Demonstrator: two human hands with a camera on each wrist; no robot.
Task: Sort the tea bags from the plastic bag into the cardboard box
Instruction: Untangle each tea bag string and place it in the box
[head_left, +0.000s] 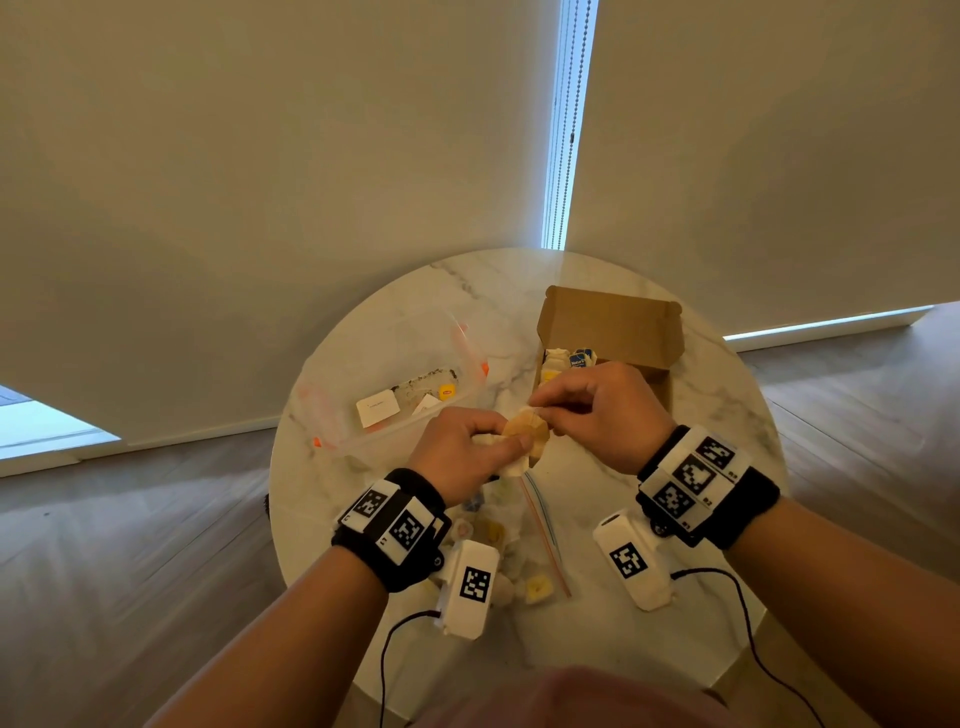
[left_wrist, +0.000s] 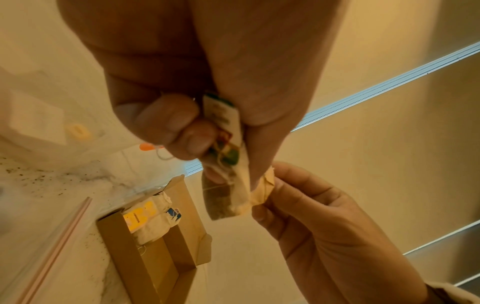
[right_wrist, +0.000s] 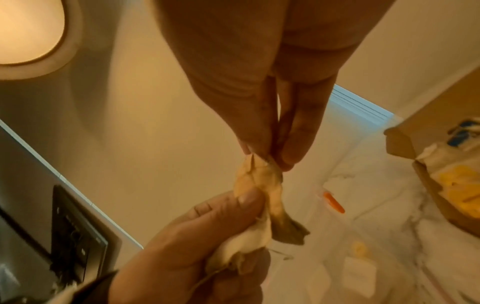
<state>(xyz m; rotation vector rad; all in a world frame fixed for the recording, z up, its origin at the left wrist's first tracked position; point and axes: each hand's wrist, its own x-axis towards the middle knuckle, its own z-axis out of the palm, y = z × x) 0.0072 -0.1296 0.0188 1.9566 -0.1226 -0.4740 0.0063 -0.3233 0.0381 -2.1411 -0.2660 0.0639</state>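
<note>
The bunch of tan and white paper tea bags (head_left: 524, 434) is up off the worktop, held between your two hands, just in front of the open brown cardboard box (head_left: 613, 327). Your left hand (head_left: 462, 454) grips the lower part of the bunch, thumb pressed across it; the left wrist view shows a printed tag and a dark-filled bag (left_wrist: 221, 197) in that fist. Your right hand (head_left: 597, 410) pinches the tan upper corner (right_wrist: 253, 170) between thumb and fingertips. The bunch's long axis runs roughly hand to hand.

The box lies beyond and right of the bunch, so your right hand is nearer to it. I judge you're separating one bag; the drop is a short carry forward-right.

The box already has yellow- and blue-labelled bags (head_left: 569, 361) at its near-left end. The clear zip plastic bag (head_left: 540, 525) lies below your wrists, more bags inside. The clear plastic tub (head_left: 410, 384) sits left.

Hard to tell: how many bags are in the bunch, and whether the strings are tangled. Your wrists hide much of the plastic bag.
</note>
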